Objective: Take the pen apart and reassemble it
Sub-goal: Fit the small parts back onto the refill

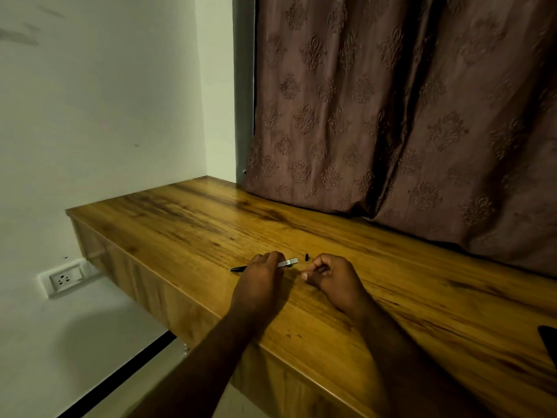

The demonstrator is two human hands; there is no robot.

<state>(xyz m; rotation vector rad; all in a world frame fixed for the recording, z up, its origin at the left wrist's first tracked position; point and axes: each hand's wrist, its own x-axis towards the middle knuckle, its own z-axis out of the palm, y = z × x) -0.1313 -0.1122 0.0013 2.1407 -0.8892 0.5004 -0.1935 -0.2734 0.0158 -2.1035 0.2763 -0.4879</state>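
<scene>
Both hands rest on the desk (391, 297) near its front edge, forearms reaching in from below. Left hand (259, 276) lies palm down, its fingers curled over the pen (287, 263) and pinning it against the wood. On the left side of that hand the pen's dark pointed end pokes out; on the right side, past the fingertips, a silvery section with a clip shows, ending open toward the gap between the hands. Whether the fingers truly grip the pen or only press on it cannot be told.

Just beyond that gap, a little farther from the person than either hand, a small black piece (307, 256) lies alone on the desk, touching neither hand nor the pen.

Right hand (331, 276) is loosely curled, thumb and forefinger drawn together in a pinch pointing toward the left hand. Whether anything is held in that pinch cannot be told; it is too small and dim.

Far left of the hands, below desk level, a white socket (64, 278) sits on the wall (105, 101). Behind the hands, a brown patterned curtain (407, 116) hangs down to the back of the desk. Far right, a dark object (550, 342) is cut off by the frame edge.
</scene>
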